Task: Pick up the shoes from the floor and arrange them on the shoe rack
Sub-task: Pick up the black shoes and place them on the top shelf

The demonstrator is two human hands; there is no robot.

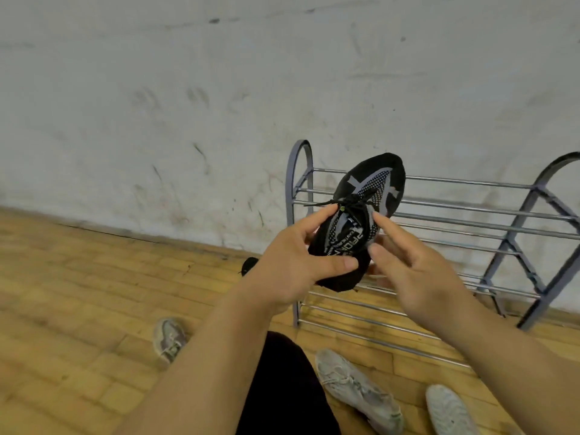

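A black and grey knit sneaker [368, 199] is held up in the air in front of the metal shoe rack [470, 211], toe pointing at the wall. My left hand [292, 262] grips its heel end, thumb across the collar. My right hand [414, 262] touches the sneaker's right side with its forefinger stretched out; its other fingers lie under the shoe. The rack's top bars carry nothing. Three pale grey sneakers lie on the floor: one [169, 339] at the left, one [357, 390] by my knee, one [448, 409] at the lower right.
A black shoe [248, 265] peeks out behind my left wrist, on the wooden floor [78, 293]. A scuffed white wall [219, 89] stands right behind the rack. My dark-clothed knee [282, 387] fills the bottom centre.
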